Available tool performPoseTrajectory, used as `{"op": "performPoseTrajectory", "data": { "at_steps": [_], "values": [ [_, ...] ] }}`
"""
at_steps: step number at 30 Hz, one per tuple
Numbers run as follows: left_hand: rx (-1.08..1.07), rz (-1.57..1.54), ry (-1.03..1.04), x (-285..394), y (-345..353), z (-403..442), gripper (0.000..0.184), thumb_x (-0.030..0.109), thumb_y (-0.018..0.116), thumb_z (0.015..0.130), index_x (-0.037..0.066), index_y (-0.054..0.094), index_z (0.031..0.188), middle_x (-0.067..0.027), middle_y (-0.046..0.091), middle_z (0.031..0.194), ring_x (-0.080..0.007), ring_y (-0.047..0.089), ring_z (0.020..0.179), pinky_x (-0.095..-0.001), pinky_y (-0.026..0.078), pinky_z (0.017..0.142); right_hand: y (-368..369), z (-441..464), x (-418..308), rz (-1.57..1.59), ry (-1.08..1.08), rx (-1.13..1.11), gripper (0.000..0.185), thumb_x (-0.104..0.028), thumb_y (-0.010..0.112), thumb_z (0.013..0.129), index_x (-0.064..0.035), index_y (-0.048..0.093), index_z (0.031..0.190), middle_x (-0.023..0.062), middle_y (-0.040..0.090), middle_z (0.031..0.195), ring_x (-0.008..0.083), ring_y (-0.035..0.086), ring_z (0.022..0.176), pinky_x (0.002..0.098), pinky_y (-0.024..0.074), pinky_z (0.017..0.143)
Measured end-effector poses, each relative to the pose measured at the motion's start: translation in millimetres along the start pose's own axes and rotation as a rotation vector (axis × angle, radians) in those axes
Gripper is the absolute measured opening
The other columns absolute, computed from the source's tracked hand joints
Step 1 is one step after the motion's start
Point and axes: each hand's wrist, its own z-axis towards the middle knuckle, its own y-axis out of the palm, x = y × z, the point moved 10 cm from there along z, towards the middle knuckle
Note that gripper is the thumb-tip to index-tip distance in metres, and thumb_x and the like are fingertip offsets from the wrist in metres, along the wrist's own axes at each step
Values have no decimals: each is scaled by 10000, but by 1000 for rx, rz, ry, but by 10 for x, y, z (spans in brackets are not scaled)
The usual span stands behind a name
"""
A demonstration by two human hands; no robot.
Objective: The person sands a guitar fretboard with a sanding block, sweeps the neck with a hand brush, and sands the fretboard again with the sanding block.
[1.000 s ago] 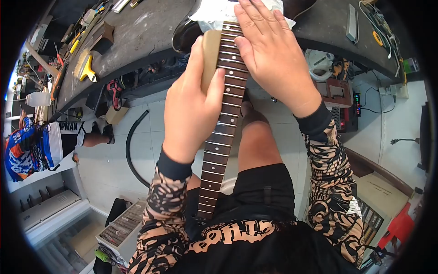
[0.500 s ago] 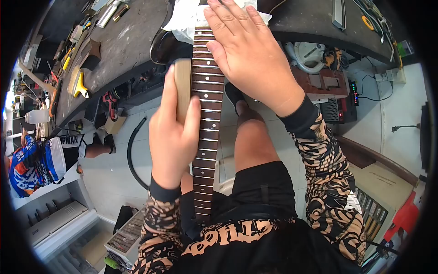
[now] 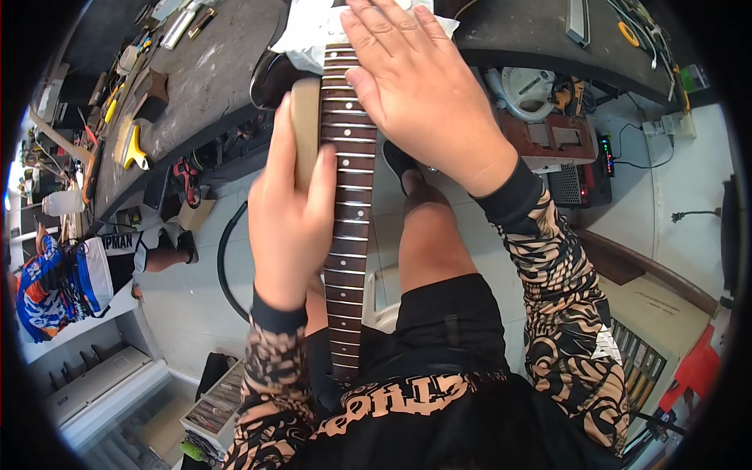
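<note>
A guitar neck (image 3: pixel 348 200) with a dark fretboard, metal frets and pale dot inlays runs from the workbench down to my lap. My left hand (image 3: pixel 288 227) is closed on a light wooden block (image 3: pixel 307 129), which it holds lengthwise against the neck's left edge. The block's underside is hidden. My right hand (image 3: pixel 427 98) lies flat, fingers stretched out, over the upper fretboard and the white paper (image 3: pixel 301 35) that covers part of the guitar. Left of the paper shows a glossy dark edge of the guitar body (image 3: pixel 269 82).
The dark workbench (image 3: pixel 227 74) holds a yellow-handled brush (image 3: pixel 135 149), a metal bar (image 3: pixel 578 22) and several tools. Beneath its right side are a circular saw (image 3: pixel 529 90) and a red machine (image 3: pixel 576 184). A black hose (image 3: pixel 223 262) curves over the floor. Another person (image 3: pixel 66 274) is at the left.
My left hand has slid the wooden block up along the neck toward the guitar body. The neck and my right hand sit slightly further left in view; the right hand stays flat.
</note>
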Motion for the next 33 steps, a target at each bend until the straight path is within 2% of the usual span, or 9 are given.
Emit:
{"op": "performPoseTrajectory", "data": {
  "at_steps": [2,6,7,12,16,22,25,30,33],
  "values": [
    [12,165,120,25,-63,-243,680,135,696,1084,28,466,1715,-273,780,1384,-446,808,1169,-445,637,972,-7,-7,18,1,6,7,542,-264,625,1111,144,638,1468,308,620,1589,418,569,1518,569,430,1287],
    [-45,68,-104,14,31,126,672,159,686,1091,39,468,1715,-305,773,1346,-463,803,1148,-444,637,939,-8,-17,-18,-38,-32,2,538,-257,639,1101,146,645,1457,316,631,1569,422,578,1505,567,437,1282],
    [-30,-44,-84,-50,69,199,665,171,685,1094,40,472,1710,-315,779,1302,-473,805,1117,-446,636,917,-11,-18,-21,-31,-26,9,535,-256,640,1099,146,651,1451,316,632,1570,422,581,1504,566,441,1279],
    [21,142,131,-10,-23,-163,658,169,689,1093,39,479,1703,-302,802,1233,-476,813,1063,-459,639,887,-32,-19,2,-31,-23,14,538,-256,641,1098,156,650,1444,314,634,1566,418,569,1516,548,425,1295],
    [5,-11,-14,-12,57,243,631,169,688,1095,21,495,1678,-332,786,1195,-488,804,1048,-479,631,870,-41,-15,-27,-46,-39,14,537,-253,637,1103,156,644,1450,310,644,1555,419,577,1508,557,437,1286],
    [24,79,101,-14,-15,-194,637,161,689,1094,36,494,1687,-312,786,1278,-480,801,1105,-472,636,923,14,-29,28,-8,-4,10,544,-261,623,1114,149,629,1473,312,627,1570,420,552,1533,552,411,1306],
    [-26,40,-73,13,44,209,636,174,695,1094,33,497,1682,-330,771,1302,-480,794,1134,-477,634,920,39,-11,-4,-2,-10,-8,549,-268,621,1114,143,628,1478,312,622,1578,419,551,1534,562,417,1299],
    [12,104,85,7,-54,-268,665,127,700,1080,49,485,1704,-301,744,1423,-479,779,1208,-462,634,986,26,-13,0,-22,-8,-23,560,-268,620,1111,135,616,1499,312,610,1594,422,543,1542,554,404,1307],
    [0,27,25,9,-3,-46,661,150,692,1086,40,480,1703,-320,773,1298,-502,783,1130,-475,635,934,46,-10,-35,-88,-45,-51,560,-270,620,1111,132,616,1502,309,611,1595,421,545,1540,554,406,1306]
  ]
}}
